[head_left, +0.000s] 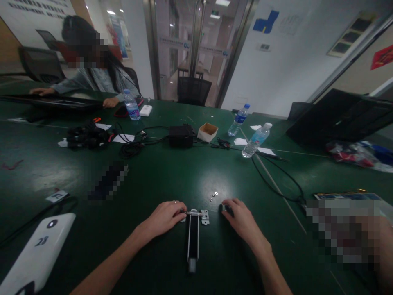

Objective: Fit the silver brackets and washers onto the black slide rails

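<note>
A long black-and-silver metal device (pixel 193 235) lies on the green table between my hands, its narrow end towards me. Across its far end runs a short rod, with a silver hinge-like plate (pixel 205 217) on the right side. My left hand (pixel 167 217) has its fingers closed on the left end of this rod. To the right, my right hand (pixel 239 216) rests on the table, fingers curled together around something small that is mostly hidden. Several small metal nuts or washers (pixel 214 196) lie just beyond, between the hands.
Beyond are a black box (pixel 181 136), an open carton (pixel 208 132), cables and water bottles (pixel 256 140). A white device (pixel 39 250) lies left, near a dark blurred object (pixel 109 181). Across the table sits a person (pixel 95 69); another person's hand (pixel 380 241) is at right.
</note>
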A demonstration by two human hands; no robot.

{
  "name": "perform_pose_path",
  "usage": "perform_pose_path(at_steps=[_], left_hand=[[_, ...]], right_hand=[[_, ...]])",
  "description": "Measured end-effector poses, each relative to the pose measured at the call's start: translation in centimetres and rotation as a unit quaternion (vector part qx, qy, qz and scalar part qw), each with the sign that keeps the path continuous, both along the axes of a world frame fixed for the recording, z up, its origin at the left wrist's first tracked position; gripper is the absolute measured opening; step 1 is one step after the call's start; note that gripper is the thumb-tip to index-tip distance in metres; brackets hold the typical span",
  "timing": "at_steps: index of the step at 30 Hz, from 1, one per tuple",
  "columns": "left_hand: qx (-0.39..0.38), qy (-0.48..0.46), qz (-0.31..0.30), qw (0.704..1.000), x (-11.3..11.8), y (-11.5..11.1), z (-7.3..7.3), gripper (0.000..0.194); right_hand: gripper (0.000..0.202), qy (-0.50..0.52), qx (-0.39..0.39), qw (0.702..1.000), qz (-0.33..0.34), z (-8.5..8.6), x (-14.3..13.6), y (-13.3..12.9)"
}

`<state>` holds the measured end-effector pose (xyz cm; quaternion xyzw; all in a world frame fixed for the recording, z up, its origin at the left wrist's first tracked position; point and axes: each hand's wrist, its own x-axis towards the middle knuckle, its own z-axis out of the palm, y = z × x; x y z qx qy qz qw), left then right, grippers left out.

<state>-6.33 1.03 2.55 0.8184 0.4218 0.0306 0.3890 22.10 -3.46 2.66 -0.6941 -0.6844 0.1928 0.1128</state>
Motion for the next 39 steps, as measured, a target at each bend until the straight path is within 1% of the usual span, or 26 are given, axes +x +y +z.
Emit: perform_pose_path(at_steps=[3,5,8,10,13,17,19,21,23,27,31,35,39], left_hand=[[-0.010,-0.001,0.000,1.000,0.0,0.0,-0.3,0.020],[-0.007,0.001,0.001,1.000,0.0,0.1,-0.4,0.020],[0.008,0.000,0.002,1.000,0.0,0.1,-0.5,0.019],[0.008,0.000,0.005,1.000,0.0,0.1,-0.5,0.020],[-0.003,0.001,0.006,1.000,0.0,0.1,-0.4,0.020],[-0.012,0.003,0.002,1.000,0.1,0.3,-0.2,0.020],[-0.014,0.005,-0.001,1.000,0.1,0.4,-0.1,0.020],[-0.013,0.007,-0.006,1.000,0.1,0.5,0.1,0.021],[-0.015,0.009,-0.007,1.000,0.1,0.6,0.3,0.022],[-0.025,0.012,-0.001,1.000,0.1,0.5,0.5,0.023],[-0.033,0.014,0.001,0.999,0.1,0.6,0.2,0.024],[-0.032,0.015,-0.001,0.999,0.1,0.7,0.0,0.024],[-0.022,0.018,-0.001,1.000,0.2,0.7,-0.1,0.024]], right_hand=[[0.019,-0.012,-0.039,0.999,0.001,-0.6,0.9,0.0],[0.020,-0.016,-0.050,0.999,0.008,-0.7,1.1,0.1],[0.019,-0.013,-0.057,0.998,0.011,-0.3,1.0,0.2],[0.019,0.012,-0.055,0.998,0.018,0.2,0.7,0.3],[0.019,0.067,-0.044,0.995,0.057,1.1,0.0,0.3],[0.015,0.118,-0.030,0.983,0.137,2.2,-1.0,0.9],[0.013,0.128,-0.030,0.977,0.171,2.4,-1.3,1.5],[0.012,0.116,-0.033,0.975,0.185,2.3,-1.3,2.0],[0.013,0.082,-0.034,0.982,0.169,1.9,-1.1,2.4],[0.014,0.019,-0.040,0.992,0.115,0.8,-0.2,2.7],[0.015,0.019,-0.043,0.993,0.110,0.2,0.2,2.7],[0.019,0.017,-0.001,0.995,0.094,-0.3,-0.4,2.9],[0.019,0.001,0.018,0.996,0.093,-1.2,-1.3,3.1]])
